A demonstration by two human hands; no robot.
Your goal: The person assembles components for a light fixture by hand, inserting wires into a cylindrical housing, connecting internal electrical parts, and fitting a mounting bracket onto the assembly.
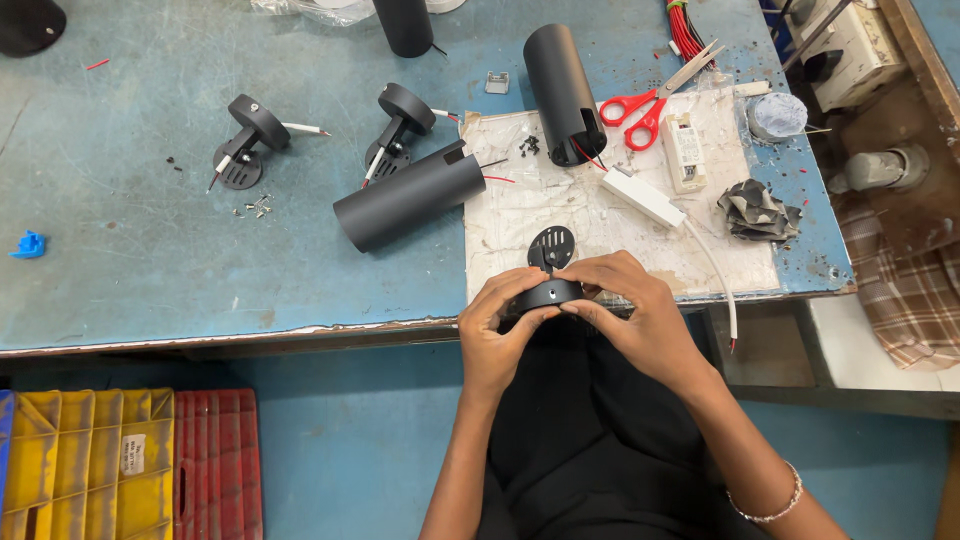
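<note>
Both hands, the left hand (497, 325) and the right hand (628, 305), are closed around a black swivel lamp bracket (548, 285) held just off the near edge of the bench (130, 270). It looks a light, stiff metal part, its thin perforated base disc and joint awkward, so the round cap rim seems the surest hold. The bench is worn blue, with black lamp tubes (410, 195), loose screws (258, 207) and red-handled scissors (645, 105) scattered on it.
</note>
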